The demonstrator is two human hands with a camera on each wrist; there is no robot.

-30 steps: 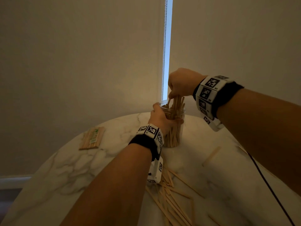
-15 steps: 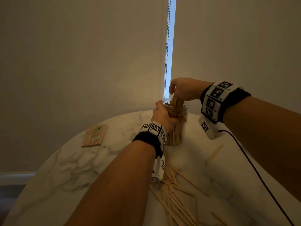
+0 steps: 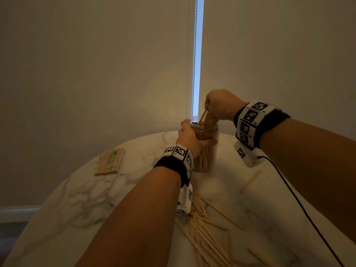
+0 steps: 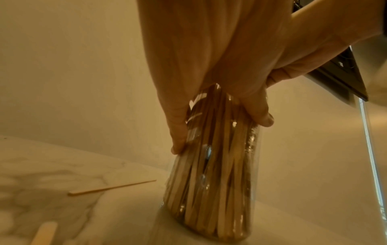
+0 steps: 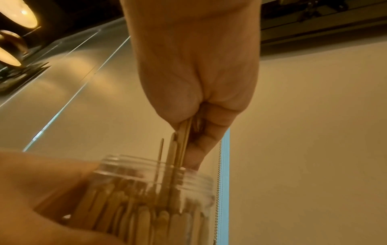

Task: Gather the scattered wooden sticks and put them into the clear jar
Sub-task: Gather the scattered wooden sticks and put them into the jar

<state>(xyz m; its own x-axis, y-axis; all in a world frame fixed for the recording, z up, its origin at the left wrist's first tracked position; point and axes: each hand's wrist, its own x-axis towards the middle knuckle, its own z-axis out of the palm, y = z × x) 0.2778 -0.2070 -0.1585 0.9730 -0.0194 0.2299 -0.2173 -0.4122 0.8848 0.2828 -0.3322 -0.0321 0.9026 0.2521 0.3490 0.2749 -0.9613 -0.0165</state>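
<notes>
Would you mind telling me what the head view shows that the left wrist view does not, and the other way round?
Only the head view shows the right hand pinching a few sticks above the jar's open mouth, the loose pile of sticks near the table's front edge, and the wrapped bundle to the left. Only the left wrist view shows the jar's base standing on the marble table, packed with upright sticks. Both show the left hand gripping the clear jar.

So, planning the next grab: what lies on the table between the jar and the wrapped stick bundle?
Bare marble only, in the head view: nothing lies between the jar and the bundle.
</notes>
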